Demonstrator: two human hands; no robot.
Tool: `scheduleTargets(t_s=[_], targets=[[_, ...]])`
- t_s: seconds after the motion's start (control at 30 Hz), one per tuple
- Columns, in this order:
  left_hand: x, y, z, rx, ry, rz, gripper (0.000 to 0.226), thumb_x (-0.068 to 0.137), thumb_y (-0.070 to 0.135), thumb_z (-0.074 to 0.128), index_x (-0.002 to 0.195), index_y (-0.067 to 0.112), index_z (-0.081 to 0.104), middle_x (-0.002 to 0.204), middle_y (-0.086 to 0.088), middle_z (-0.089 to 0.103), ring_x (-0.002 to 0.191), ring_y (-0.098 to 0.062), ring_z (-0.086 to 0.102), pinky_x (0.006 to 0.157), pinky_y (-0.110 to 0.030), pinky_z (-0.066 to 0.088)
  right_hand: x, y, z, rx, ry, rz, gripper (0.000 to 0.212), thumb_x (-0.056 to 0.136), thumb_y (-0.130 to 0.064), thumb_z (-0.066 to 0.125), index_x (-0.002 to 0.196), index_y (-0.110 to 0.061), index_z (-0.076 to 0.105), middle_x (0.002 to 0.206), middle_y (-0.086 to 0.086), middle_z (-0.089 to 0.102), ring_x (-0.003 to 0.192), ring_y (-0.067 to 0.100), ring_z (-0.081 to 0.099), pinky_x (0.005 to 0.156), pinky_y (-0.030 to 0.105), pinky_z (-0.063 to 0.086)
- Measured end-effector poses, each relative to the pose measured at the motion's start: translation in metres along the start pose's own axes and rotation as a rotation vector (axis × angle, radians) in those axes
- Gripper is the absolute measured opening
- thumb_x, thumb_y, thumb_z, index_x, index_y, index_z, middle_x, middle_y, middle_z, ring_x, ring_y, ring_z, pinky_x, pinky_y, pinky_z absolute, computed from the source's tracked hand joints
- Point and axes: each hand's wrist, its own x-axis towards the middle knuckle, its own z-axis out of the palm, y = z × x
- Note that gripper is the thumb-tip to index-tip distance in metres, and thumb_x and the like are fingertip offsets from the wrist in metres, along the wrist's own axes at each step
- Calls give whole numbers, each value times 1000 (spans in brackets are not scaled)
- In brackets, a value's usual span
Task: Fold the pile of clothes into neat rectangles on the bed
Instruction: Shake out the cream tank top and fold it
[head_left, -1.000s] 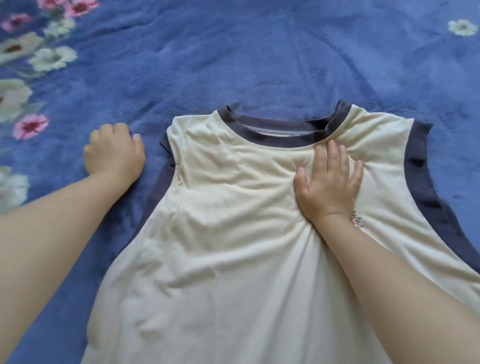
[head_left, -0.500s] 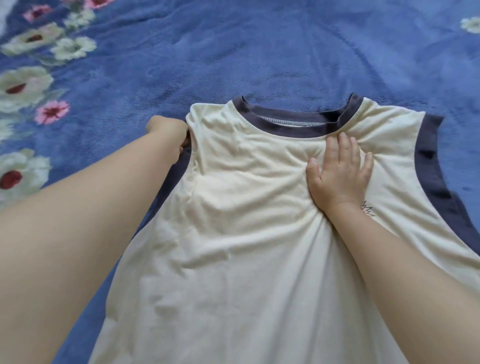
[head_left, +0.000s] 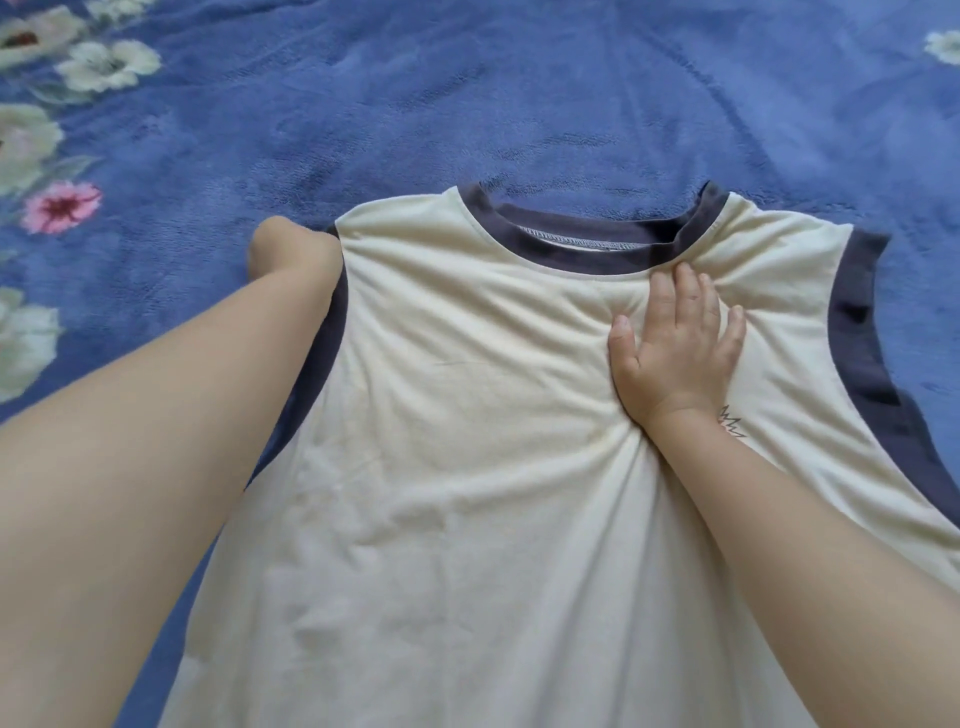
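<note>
A cream sleeveless shirt (head_left: 467, 441) with dark blue-grey trim at the neck and armholes lies flat on the bed, neck away from me. My left hand (head_left: 291, 252) sits at the shirt's left shoulder corner, curled, its fingers tucked out of sight at the fabric edge, apparently pinching it. My right hand (head_left: 675, 348) lies flat on the chest just below the neckband, fingers spread and pressing the cloth down. Small wrinkles gather around that palm. The shirt's hem runs out of view below.
The bed is covered by a blue fleece blanket (head_left: 519, 104) with white and pink flower prints (head_left: 62, 205) along the left side and one at the far right (head_left: 943, 47). No other clothes are in view.
My left hand moved from the blanket right to the shirt's left shoulder and closed on its edge. My right hand stayed pressed on the chest, and the view shifted slightly.
</note>
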Motion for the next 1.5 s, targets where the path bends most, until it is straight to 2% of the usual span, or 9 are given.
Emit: scheduleTargets(t_s=[0.2, 0.6, 0.67, 0.73, 0.87, 1.0, 1.2, 1.3, 1.5], targets=[[-7, -21, -5, -205, -79, 137, 19, 87, 18, 45, 70, 25, 48, 87, 2, 55, 78, -13, 53, 69, -22, 43, 4, 2, -2, -17, -26, -10, 93, 65, -54, -1, 145, -14, 25, 155, 6, 16, 143, 21, 8, 113, 44, -3], [-75, -72, -47, -834, -462, 42, 27, 97, 3, 38, 73, 13, 44, 66, 4, 48, 53, 2, 51, 58, -6, 42, -3, 29, -34, -108, -416, -193, 59, 99, -36, 19, 149, -11, 1, 156, 8, -8, 144, 21, -7, 115, 39, -5], [-85, -81, -55, -731, -467, 28, 13, 95, 7, 43, 91, 2, 54, 60, 5, 59, 53, 1, 54, 58, -9, 44, -29, 37, -38, -122, -419, -193, 58, 99, -35, 20, 149, -11, 2, 157, 8, -7, 144, 21, -6, 114, 38, -5], [-101, -92, -61, -246, -362, 153, 32, 93, 17, 48, 120, 1, 50, 96, -3, 68, 82, -12, 59, 77, -21, 44, -59, 44, -43, -114, -441, -177, 57, 99, -34, 21, 149, -12, 3, 157, 7, -7, 144, 21, -6, 114, 37, -5], [-164, -110, -68, 704, -38, 505, 46, 96, 21, 37, 140, 7, 27, 146, -17, 28, 135, -31, 25, 108, -43, 21, -115, 57, -57, -90, -481, -173, 57, 100, -34, 22, 149, -15, 2, 157, 5, -9, 144, 20, -8, 114, 37, -6], [-241, -133, -65, 918, -165, 706, 49, 97, 16, 26, 145, 12, 14, 156, -11, 0, 144, -26, -6, 114, -48, -2, -185, 76, -69, -64, -536, -168, 58, 99, -37, 24, 149, -18, 2, 157, 2, -10, 144, 19, -8, 114, 38, -5], [-345, -195, -81, 783, -397, 970, 44, 95, 32, 25, 130, 13, 41, 137, -10, 40, 129, -25, 34, 105, -39, 22, -291, 111, -90, -88, -629, -143, 62, 98, -42, 24, 149, -19, -3, 156, 1, -14, 143, 17, -12, 114, 36, -7], [-376, -220, -94, 813, -517, 980, 49, 93, 42, 34, 133, 14, 36, 145, -8, 30, 134, -21, 27, 105, -35, 21, -339, 128, -104, -111, -723, -156, 72, 95, -52, 27, 148, -19, -7, 155, 2, -18, 143, 17, -15, 114, 35, -8], [-443, -263, -130, 1009, -719, 983, 86, 84, 68, 37, 145, 13, 13, 155, -8, 7, 142, -23, 7, 113, -39, 10, -435, 168, -137, -222, -887, -270, 129, 39, -85, 14, 146, -21, -18, 149, -4, -29, 142, 20, -19, 114, 36, -9]])
